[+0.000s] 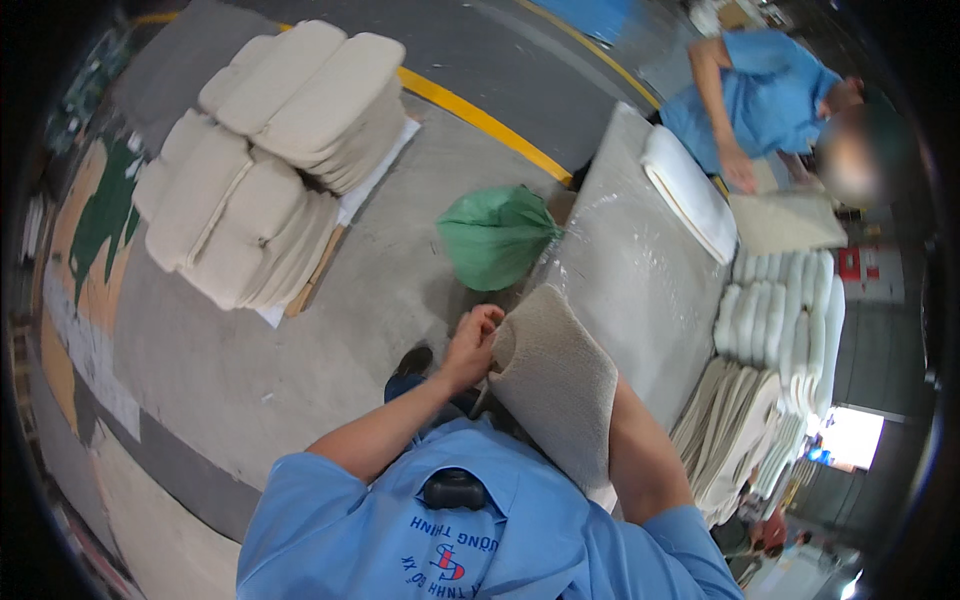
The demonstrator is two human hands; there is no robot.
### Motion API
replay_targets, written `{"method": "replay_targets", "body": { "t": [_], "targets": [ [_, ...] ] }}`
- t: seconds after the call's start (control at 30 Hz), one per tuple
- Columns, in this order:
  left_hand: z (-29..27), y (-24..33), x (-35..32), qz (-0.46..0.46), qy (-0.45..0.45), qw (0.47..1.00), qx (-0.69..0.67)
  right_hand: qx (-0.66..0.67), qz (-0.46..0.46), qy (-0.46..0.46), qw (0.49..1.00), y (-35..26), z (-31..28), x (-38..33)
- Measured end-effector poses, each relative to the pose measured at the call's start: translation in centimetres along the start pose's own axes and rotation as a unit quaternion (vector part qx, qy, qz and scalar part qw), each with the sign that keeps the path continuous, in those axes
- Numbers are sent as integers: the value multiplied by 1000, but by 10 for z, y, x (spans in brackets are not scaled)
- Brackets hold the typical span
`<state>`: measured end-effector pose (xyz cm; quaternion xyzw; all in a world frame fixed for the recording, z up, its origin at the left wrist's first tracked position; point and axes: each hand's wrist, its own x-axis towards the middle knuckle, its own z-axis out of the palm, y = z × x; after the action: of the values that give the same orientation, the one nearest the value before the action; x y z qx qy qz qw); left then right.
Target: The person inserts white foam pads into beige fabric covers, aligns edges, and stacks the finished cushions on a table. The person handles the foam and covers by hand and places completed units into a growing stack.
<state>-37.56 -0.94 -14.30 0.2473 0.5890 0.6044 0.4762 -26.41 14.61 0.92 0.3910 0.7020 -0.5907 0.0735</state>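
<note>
My left hand (pixel 470 348) is closed at the near-left edge of a beige textured fabric cover (pixel 560 375), its fingers curled against the cloth. The cover hangs folded in front of my chest, with an opening on its left side. My right forearm (pixel 648 455) reaches up behind the cover; the cloth hides the right hand, so its fingers cannot be seen. Just beyond the cover stands a table (pixel 630 270) with a shiny grey plastic-like top. A tied green sack (pixel 495 238) sits on the floor to its left.
Two tall stacks of cream cushions (pixel 310 90) stand on the floor at far left. Across the table, a person in blue (pixel 770 90) handles a beige pad (pixel 790 222). A white pad (pixel 688 190) lies on the table edge. Piled pads (pixel 735 420) stand at right.
</note>
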Motion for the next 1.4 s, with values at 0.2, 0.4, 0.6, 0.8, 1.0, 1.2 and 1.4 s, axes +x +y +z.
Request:
{"method": "replay_targets", "body": {
  "t": [0.2,0.4,0.6,0.8,1.0,1.2,1.4],
  "targets": [
    [-57,79,24,-105,-375,911,135,95,58,75,991,-5,-61,-92],
    [-40,73,46,13,-471,843,260,177,115,24,977,49,-44,-268],
    [-24,57,62,54,-504,768,392,66,227,203,950,89,6,-279],
    [-38,65,75,260,-430,739,449,180,157,245,939,106,23,-245],
    [0,82,66,181,-381,729,540,236,179,301,906,134,18,-245],
    [15,83,68,103,-411,742,519,195,64,472,857,91,-2,-299],
    [18,92,79,106,-500,763,395,102,-130,597,785,2,57,-363]
  ]
}}
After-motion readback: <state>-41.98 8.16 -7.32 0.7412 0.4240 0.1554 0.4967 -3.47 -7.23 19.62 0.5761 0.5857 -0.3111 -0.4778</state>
